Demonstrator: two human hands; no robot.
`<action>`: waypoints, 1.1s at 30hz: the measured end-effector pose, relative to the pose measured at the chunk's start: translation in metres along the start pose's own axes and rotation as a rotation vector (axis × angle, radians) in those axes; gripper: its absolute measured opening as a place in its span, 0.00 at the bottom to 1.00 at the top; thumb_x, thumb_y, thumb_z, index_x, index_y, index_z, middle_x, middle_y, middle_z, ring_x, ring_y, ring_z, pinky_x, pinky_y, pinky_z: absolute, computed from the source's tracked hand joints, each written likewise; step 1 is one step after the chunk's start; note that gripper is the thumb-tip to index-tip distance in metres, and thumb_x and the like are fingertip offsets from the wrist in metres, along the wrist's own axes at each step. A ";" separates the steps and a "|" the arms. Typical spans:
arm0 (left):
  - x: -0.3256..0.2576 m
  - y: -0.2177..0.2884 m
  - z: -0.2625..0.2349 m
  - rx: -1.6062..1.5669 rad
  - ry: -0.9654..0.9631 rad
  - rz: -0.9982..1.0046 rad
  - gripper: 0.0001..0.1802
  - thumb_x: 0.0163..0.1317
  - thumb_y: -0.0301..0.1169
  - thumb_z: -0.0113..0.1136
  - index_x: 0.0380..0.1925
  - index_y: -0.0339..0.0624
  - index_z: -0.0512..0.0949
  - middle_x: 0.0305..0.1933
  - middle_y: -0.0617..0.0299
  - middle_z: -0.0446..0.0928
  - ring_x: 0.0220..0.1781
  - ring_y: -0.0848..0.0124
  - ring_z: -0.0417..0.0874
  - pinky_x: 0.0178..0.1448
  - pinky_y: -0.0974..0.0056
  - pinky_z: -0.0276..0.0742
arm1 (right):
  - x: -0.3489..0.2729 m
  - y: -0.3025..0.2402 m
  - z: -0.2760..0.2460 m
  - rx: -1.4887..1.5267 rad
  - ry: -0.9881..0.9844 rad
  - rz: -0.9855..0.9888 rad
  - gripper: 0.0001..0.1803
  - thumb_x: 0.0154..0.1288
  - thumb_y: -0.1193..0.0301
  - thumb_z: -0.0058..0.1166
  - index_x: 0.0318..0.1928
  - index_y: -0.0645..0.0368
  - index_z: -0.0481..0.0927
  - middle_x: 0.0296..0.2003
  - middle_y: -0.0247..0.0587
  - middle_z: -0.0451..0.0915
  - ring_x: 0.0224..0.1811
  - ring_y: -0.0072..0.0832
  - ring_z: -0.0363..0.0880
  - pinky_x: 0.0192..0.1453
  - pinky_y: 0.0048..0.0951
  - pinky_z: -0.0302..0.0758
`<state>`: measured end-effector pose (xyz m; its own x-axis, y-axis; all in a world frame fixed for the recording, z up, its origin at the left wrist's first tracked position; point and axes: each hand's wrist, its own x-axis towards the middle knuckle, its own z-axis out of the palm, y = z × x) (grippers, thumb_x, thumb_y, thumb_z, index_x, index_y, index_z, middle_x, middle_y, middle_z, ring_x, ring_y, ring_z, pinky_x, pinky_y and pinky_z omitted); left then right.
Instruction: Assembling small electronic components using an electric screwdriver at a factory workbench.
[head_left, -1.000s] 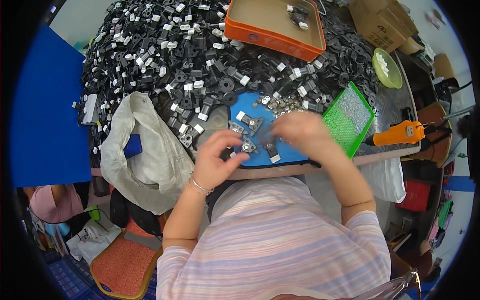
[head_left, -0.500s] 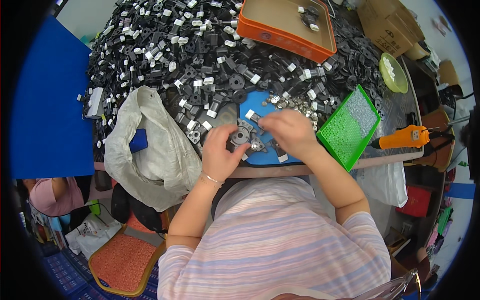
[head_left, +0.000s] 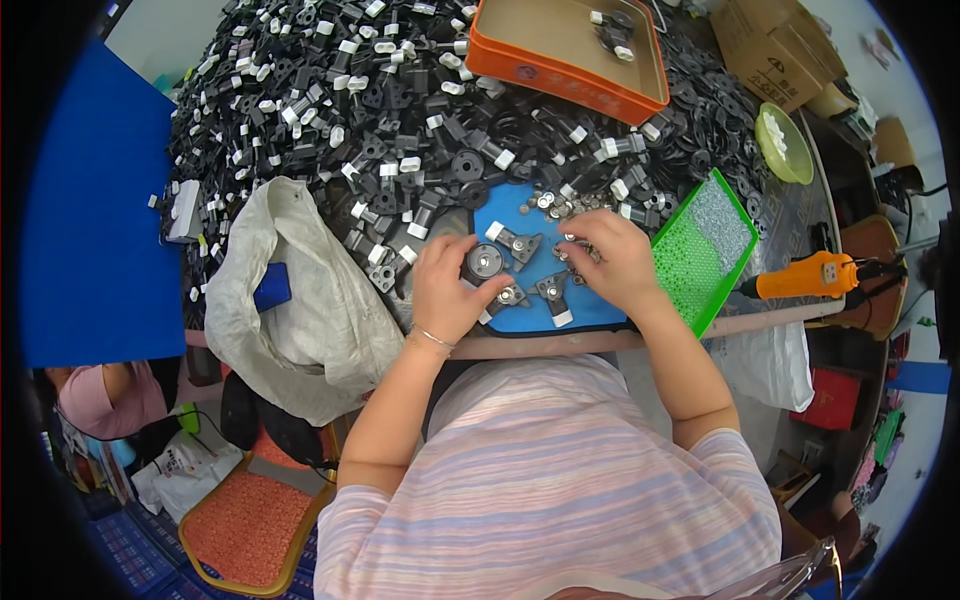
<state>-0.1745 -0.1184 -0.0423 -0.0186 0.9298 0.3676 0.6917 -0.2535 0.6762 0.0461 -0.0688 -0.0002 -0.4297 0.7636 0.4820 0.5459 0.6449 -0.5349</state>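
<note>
My left hand (head_left: 447,288) is closed, thumb and fingers around a round dark disc (head_left: 485,262) with a ring-shaped centre. Beneath it, partly covered, lies a dark bracket with a shiny round centre (head_left: 508,295). My right hand (head_left: 618,260) has its thumb and fingertips bent together at the small silvery metal rounds (head_left: 561,207); what they pinch is too small to make out. Between the hands, a white-tipped dark bracket (head_left: 516,243) and another bracket (head_left: 552,295) lie on the blue mat (head_left: 520,318).
A large heap of black parts with white tips (head_left: 340,110) covers the far table. An orange tin (head_left: 560,92) stands behind the mat. On the right are a green tray (head_left: 690,270), an orange electric screwdriver (head_left: 805,275) and a yellow-green bowl (head_left: 797,160). A whitish sack (head_left: 335,330) sits left.
My right hand has moved right, from the white-tipped bracket to the metal rounds, leaving that bracket uncovered on the mat. My left hand has stayed near the disc.
</note>
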 end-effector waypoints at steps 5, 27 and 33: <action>-0.002 -0.003 -0.001 0.009 0.014 0.004 0.27 0.36 0.38 0.74 0.37 0.38 0.78 0.37 0.56 0.73 0.40 0.57 0.74 0.44 0.58 0.70 | -0.001 0.007 -0.011 -0.017 0.047 0.115 0.10 0.49 0.74 0.62 0.35 0.54 0.81 0.33 0.37 0.79 0.35 0.35 0.79 0.38 0.30 0.76; 0.006 0.006 -0.003 0.253 -0.107 0.093 0.23 0.40 0.40 0.70 0.36 0.40 0.78 0.37 0.58 0.74 0.42 0.59 0.73 0.47 0.57 0.67 | 0.006 0.078 -0.064 -0.703 -0.257 0.513 0.22 0.49 0.64 0.63 0.47 0.53 0.78 0.41 0.35 0.76 0.49 0.35 0.73 0.50 0.41 0.68; 0.005 0.009 -0.007 0.314 -0.098 0.079 0.23 0.40 0.40 0.70 0.35 0.40 0.78 0.37 0.58 0.74 0.43 0.59 0.73 0.47 0.57 0.67 | 0.017 0.084 -0.049 -0.737 -0.308 0.529 0.25 0.44 0.62 0.67 0.46 0.50 0.78 0.42 0.37 0.74 0.49 0.36 0.73 0.49 0.41 0.69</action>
<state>-0.1734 -0.1175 -0.0298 0.1028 0.9358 0.3371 0.8770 -0.2452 0.4133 0.1195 -0.0034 -0.0027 -0.1110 0.9929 0.0435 0.9937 0.1115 -0.0090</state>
